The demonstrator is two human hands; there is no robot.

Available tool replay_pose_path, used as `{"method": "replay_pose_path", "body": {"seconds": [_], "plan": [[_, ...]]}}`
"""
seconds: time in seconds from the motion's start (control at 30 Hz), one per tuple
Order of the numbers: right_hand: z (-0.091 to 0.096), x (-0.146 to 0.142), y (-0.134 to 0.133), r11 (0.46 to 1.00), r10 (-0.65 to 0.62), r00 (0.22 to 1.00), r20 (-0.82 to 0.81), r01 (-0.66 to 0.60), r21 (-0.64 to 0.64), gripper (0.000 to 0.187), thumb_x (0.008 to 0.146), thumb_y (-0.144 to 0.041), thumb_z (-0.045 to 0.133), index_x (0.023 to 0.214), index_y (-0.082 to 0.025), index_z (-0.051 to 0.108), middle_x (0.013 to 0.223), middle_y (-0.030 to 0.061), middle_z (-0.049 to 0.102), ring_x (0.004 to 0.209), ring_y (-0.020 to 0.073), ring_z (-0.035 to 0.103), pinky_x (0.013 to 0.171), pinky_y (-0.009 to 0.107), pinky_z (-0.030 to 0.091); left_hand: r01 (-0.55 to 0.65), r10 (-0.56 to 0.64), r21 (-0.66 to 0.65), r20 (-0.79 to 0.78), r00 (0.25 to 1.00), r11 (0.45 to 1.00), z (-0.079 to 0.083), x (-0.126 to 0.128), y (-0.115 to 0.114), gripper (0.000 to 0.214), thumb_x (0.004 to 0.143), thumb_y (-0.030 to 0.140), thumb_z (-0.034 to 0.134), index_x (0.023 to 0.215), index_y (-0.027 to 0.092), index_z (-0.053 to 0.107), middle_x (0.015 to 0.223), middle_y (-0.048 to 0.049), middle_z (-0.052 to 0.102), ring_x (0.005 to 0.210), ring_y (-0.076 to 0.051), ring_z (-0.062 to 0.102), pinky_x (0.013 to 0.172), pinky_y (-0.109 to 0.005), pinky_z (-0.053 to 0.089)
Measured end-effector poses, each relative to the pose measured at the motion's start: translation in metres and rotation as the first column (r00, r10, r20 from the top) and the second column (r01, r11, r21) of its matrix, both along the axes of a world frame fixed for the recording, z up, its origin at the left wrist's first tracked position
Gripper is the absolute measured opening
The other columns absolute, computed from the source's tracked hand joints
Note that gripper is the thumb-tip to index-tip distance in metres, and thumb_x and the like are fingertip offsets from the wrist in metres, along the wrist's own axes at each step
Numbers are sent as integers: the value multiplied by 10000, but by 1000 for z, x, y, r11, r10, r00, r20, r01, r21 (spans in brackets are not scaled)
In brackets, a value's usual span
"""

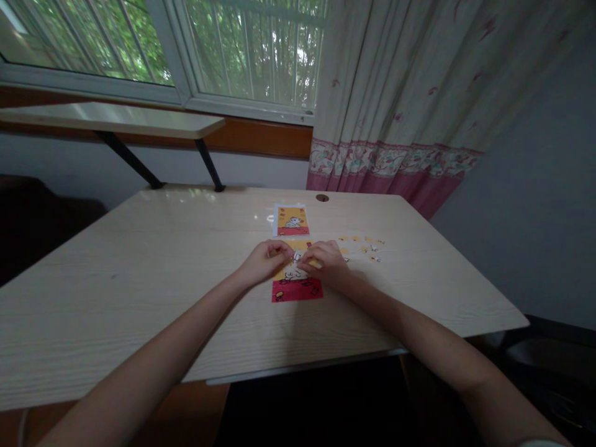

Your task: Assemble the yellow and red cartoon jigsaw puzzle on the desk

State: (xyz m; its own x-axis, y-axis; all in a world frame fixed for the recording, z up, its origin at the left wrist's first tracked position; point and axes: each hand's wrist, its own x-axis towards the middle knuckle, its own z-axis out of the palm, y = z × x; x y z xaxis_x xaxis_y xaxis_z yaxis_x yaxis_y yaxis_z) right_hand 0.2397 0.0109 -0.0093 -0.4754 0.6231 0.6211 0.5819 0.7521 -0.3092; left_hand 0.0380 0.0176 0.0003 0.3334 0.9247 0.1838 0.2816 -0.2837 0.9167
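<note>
Two curled hands, left hand (265, 261) and right hand (327, 261), touch the jigsaw puzzle (298, 290) on the counter (139, 279); whether either grips a piece cannot be told

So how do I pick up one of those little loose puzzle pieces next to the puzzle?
Pinch one of the loose pieces by two opposite edges, thumb and fingertip coming straight down from above. They lie flat on the table, thin and small, so nothing sticks up to grab. The right hand is nearest, so probably easiest.

likely home room, curtain (410, 93), window (251, 49), desk (139, 279)
</note>
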Motion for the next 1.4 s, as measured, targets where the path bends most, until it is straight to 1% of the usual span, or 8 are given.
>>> {"method": "replay_pose_path", "body": {"seconds": [0.17,0.33,0.43,0.5,0.57,0.9,1.2,1.4], "plan": [[3,0,-2,999,-18,998,56,21,-47,259,855,-423,577,1004,-232,668,913,45,672,882,159,586,803,313,325,29,-27,22,-64,998,999,2,0,-2,167,699,287,569,641,167,670,701,-39,672,693,-155,574,714,-298,440],[1,0,-3,998,-1,996,91,7,-64,227,850,-408,590,977,-245,685,897,38,662,894,161,580,822,322,318,14,-5,73,-127,992,997,3,-3,-1,223,744,349,560,694,169,682,751,-57,677,746,-178,584,759,-327,447],[-2,-1,1,992,-58,998,37,62,-110,208,814,-395,636,945,-241,685,925,44,650,928,176,573,835,328,338,-103,153,213,-234,960,972,1,-7,2,271,785,395,537,839,174,685,908,-83,661,901,-223,567,877,-387,413],[-4,-1,4,980,-99,995,12,99,-175,194,774,-380,681,903,-235,687,940,47,637,943,184,568,844,334,354,-203,309,309,-346,886,929,-1,-11,4,315,770,415,563,968,188,658,1051,-97,611,1038,-265,510,945,-430,367],[-6,-2,7,963,-116,993,21,117,-242,182,744,-361,710,871,-233,689,935,44,624,948,189,562,850,342,366,-233,374,335,-459,806,913,-3,-13,4,424,738,440,598,1088,201,605,1155,-105,549,1120,-294,454,969,-448,347],[-10,-2,13,933,-111,988,103,139,-331,194,729,-380,714,867,-244,699,961,43,596,974,199,533,885,382,360,-228,371,298,-634,679,927,-5,-5,-1,669,690,607,577,1219,203,509,1278,-143,464,1169,-355,407,972,-495,300],[-7,-2,12,928,-108,987,122,144,-344,207,719,-395,720,867,-252,699,972,43,595,972,206,537,888,398,346,-258,392,297,-641,660,920,-3,-4,-1,616,705,572,567,1204,213,529,1240,-140,492,1134,-357,428,939,-485,319],[-6,-2,10,930,-116,984,132,154,-334,203,723,-367,720,885,-248,693,990,47,600,983,213,536,886,396,344,-262,401,305,-653,642,916,-3,0,-2,710,671,638,576,1211,179,526,1222,-153,505,1126,-370,427,935,-489,323]]}}
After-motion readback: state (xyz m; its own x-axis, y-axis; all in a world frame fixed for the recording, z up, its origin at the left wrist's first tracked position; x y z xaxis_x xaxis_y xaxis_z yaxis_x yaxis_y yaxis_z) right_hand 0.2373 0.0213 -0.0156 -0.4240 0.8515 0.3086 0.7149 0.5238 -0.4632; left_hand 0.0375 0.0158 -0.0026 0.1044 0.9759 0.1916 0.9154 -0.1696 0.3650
